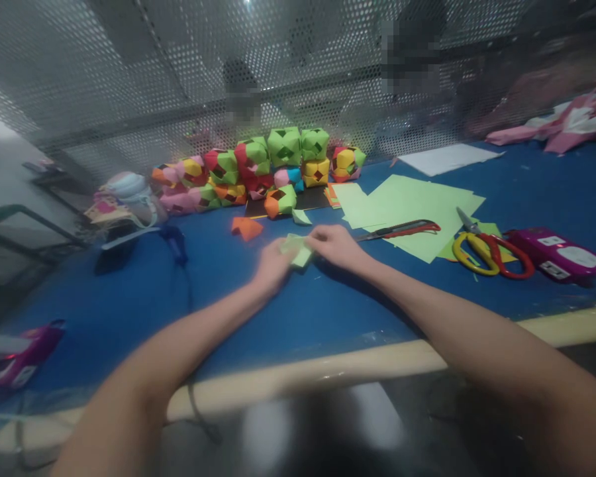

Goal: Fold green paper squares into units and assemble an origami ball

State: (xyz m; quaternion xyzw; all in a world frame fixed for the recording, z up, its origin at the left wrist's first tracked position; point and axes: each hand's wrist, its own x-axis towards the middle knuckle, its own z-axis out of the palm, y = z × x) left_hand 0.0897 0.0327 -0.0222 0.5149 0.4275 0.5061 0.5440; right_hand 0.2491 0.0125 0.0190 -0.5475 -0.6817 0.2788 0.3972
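Note:
Between my two hands is a small folded piece of light green paper (302, 254), held just above the blue table. My left hand (277, 260) is closed on its left side, thumb over the paper. The fingers of my right hand (334, 242) pinch its upper right edge. Just beyond lies a small pale green folded piece (301, 216), with an orange folded piece (247, 228) to its left. To the right of my right hand rests a red-handled cutter (407, 229), partly over light green paper sheets (417, 205).
Several multicoloured folded-paper balls (284, 147) are stacked along the perforated metal screen (179, 79). Scissors (491, 253) with yellow and red handles lie beside a purple box (559, 255) at right. A blue glue gun (173, 244) and another purple device (24, 358) are at left.

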